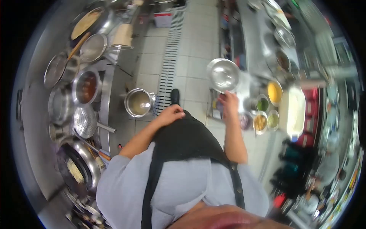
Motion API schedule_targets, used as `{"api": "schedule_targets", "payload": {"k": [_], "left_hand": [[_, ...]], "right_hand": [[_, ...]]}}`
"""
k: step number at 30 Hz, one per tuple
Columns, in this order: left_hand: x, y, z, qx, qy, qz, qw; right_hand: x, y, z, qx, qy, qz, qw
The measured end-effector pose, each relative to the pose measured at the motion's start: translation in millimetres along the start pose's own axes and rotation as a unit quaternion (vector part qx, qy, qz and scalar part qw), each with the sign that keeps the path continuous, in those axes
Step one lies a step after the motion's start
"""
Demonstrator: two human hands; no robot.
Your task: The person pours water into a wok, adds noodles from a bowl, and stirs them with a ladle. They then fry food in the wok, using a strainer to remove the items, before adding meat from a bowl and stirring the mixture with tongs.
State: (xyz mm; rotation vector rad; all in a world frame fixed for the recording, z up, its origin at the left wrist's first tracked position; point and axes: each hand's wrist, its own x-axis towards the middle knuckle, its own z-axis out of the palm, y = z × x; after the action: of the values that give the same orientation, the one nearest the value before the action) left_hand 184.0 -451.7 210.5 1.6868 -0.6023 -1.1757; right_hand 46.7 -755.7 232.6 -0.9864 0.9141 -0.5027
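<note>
Head view shows our right hand (229, 105) with its fingers bent at the near rim of a shiny steel bowl (223, 75); we see the fingertips meet that rim, but we cannot tell whether they close on it; our left hand (172, 114) hangs just in front of our black apron (187, 139), its fingers loosely curled and half open; the steel bowl sits ahead of our right forearm, at the floor side of the right counter (249, 82), its inside facing up toward us. To the left of our left hand stands a round metal pot (127, 103) with cloudy liquid in it; a dark shoe (174, 96) shows ahead of us, beside the slotted floor drain (171, 53). On the right counter, beyond the steel bowl, we have yellow food (274, 92), chopped green food (262, 103) and orange-yellow chunks (260, 123) in separate round containers; a long white tray (286, 110) lies farther right. Along our left side we see a bowl of red sauce (76, 86); a perforated strainer (85, 122) lies nearer to us, its handle pointing toward the aisle; nearer still is a large round pan (93, 164) with pale food inside.
</note>
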Motion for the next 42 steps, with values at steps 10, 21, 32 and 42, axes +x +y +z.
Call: {"api": "schedule_targets", "payload": {"k": [10,21,32,42], "left_hand": [[155.4,70.5,-149.7,0.132,0.076,0.041,0.988],[221.0,94.6,-267.3,0.097,0.19,-0.028,0.977],[220.7,64.2,-278.3,-0.258,0.493,-0.151,0.817],[215.5,52.5,-317.1,-0.489,0.662,-0.01,0.568]], "right_hand": [[293.1,-119.8,-39.5,0.034,0.185,-0.021,0.982],[444.7,-158.3,-0.4,0.084,0.238,-0.032,0.967],[458.7,-44.2,439.3,-0.363,-0.48,0.216,0.769],[402.2,-11.6,650.2,-0.394,-0.685,0.168,0.589]]}}
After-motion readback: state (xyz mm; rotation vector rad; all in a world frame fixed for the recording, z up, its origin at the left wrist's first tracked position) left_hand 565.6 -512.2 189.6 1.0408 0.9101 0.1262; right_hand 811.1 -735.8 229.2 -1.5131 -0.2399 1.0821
